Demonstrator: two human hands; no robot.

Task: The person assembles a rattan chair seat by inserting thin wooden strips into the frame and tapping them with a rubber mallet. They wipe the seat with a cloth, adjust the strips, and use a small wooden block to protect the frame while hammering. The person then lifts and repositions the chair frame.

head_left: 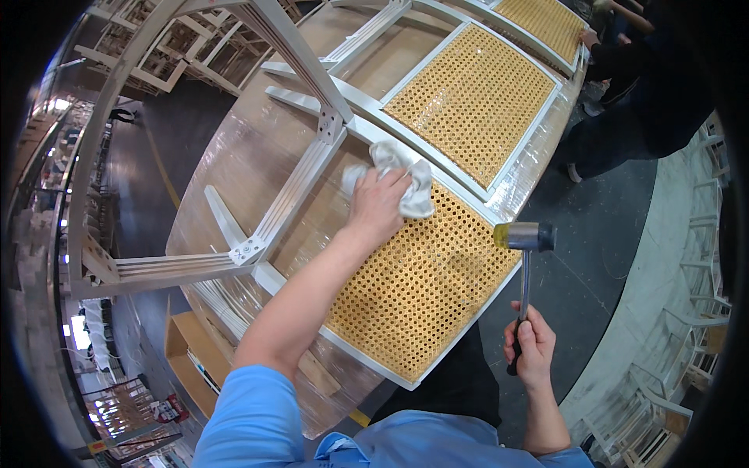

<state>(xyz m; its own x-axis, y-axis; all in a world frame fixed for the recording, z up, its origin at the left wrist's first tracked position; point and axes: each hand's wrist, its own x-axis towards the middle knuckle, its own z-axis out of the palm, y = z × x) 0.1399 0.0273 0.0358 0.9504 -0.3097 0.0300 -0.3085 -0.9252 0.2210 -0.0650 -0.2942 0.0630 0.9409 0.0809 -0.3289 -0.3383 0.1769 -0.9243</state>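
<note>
My left hand point(378, 204) is closed on a crumpled white cloth point(416, 183), pressing it at the upper edge of a woven cane panel point(421, 288). That panel is set in the white back of a chair frame point(335, 129), which lies on the table with its legs and seat rails rising to the left. My right hand point(532, 343) grips the dark handle of a mallet point(524, 236) to the right of the panel. The mallet stands upright, its head up, with a yellow face on one side and a black face on the other.
More chair frames with cane panels point(476, 101) lie farther along the film-covered table point(234, 171). Another person point(640, 101) in dark clothes works at the far right. An open cardboard box point(195, 351) sits at the lower left; chair frames point(655, 421) stand along the right side.
</note>
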